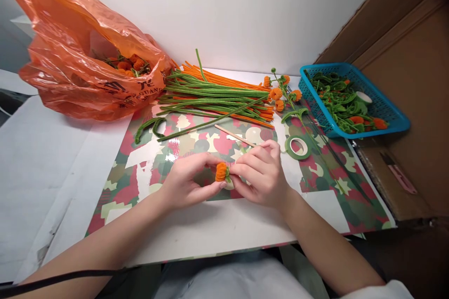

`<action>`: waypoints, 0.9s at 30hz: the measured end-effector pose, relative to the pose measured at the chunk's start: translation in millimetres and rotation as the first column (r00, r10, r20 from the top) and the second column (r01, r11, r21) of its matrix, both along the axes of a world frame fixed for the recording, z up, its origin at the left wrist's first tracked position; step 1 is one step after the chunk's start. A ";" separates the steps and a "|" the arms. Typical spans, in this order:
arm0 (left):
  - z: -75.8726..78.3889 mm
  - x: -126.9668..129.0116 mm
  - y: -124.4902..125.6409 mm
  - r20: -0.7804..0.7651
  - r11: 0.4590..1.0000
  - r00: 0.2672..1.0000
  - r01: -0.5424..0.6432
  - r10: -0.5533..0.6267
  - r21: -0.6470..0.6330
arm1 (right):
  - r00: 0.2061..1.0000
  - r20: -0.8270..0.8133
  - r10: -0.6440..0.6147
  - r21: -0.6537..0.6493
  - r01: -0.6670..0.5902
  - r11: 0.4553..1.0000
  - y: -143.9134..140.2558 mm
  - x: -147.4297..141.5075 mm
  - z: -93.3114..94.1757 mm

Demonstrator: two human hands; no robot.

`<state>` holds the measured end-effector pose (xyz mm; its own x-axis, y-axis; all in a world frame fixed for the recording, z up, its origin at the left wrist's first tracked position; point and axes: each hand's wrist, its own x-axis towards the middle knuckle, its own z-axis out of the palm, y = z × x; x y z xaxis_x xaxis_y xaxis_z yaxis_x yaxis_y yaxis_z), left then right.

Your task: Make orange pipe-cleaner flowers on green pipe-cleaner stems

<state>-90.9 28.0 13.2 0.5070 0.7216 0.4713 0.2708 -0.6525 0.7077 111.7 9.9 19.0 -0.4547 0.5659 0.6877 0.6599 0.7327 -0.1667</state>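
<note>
Orange plastic bag (pixel 80 56), far left, carries dark print; only "GUANG" reads, the rest lost in creases. Left hand (pixel 185 184) and right hand (pixel 261 173) meet over the patterned mat (pixel 147 168), palms facing, wrists low. Both pinch a small orange pipe-cleaner pumpkin (pixel 221 171) between thumb and fingertips, fingers closed on it from either side. Pumpkin sits mid-mat, off the surface. Green tape roll (pixel 298 146) lies near the right hand; wooden stick (pixel 234 135) just behind.
</note>
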 end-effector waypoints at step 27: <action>-1.2 -2.1 2.0 0.116 0.777 0.989 0.143 -0.091 -0.613 | 0.985 -0.166 0.046 -0.313 -0.097 0.945 -0.8 -7.1 -1.9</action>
